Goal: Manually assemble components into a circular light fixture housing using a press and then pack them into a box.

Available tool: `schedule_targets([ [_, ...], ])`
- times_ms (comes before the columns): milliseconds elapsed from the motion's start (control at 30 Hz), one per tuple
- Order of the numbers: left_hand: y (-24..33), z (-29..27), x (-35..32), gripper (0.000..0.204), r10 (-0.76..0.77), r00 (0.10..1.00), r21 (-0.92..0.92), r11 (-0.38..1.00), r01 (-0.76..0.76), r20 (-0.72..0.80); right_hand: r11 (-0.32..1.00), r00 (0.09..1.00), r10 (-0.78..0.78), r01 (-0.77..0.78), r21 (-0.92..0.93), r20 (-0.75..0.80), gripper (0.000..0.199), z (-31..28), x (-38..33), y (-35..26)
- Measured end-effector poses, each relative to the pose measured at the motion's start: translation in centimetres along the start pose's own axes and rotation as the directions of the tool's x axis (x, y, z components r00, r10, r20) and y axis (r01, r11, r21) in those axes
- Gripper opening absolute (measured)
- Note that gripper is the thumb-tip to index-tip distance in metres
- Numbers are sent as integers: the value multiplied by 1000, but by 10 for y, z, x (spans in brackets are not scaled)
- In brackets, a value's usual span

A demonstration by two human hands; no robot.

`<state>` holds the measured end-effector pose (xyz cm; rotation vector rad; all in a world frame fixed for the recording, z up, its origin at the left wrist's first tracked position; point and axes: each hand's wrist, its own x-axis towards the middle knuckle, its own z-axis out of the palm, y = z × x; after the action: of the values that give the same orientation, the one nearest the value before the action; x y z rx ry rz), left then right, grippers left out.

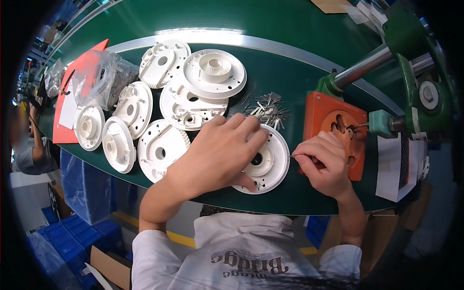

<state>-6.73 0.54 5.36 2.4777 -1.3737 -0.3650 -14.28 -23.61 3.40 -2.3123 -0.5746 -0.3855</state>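
Note:
A round white plastic housing (276,166) lies on the green bench in front of me, with a raised ring and a dark hole at its centre. My left hand (220,147) reaches over its left side and holds it, thumb at the near rim and fingers toward the far side, covering part of it. Close to the housing's right edge, my right hand (323,162) is closed in a pinch on a thin metal pin (292,155). Beyond the housing lies a loose heap of similar metal pins (269,110).
Several more white housings (212,72) lie left and beyond, some overlapping. A green press (411,72) with an orange fixture block (316,113) stands at right. Clear plastic bags (108,77) lie on an orange sheet (63,121) at left. Another person's arm (37,140) shows far left.

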Motion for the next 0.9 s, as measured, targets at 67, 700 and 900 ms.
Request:
schedule_targets([
  [67, -3, 4, -5, 71, 217, 970, -52, 973, -224, -110, 1000, 1000, -3, 3, 14, 4, 11, 1, 0, -2],
  [700, 9, 14, -8, 53, 150, 973, -149, 973, -176, -173, 806, 953, 301, -278, 523, 42, 18, 0, -19, 7],
  [900, 23, 8, -13, 58, 84, 989, -24, 996, -88, -121, 794, 949, 308, -295, 531, 67, 23, -3, -15, 3],
])
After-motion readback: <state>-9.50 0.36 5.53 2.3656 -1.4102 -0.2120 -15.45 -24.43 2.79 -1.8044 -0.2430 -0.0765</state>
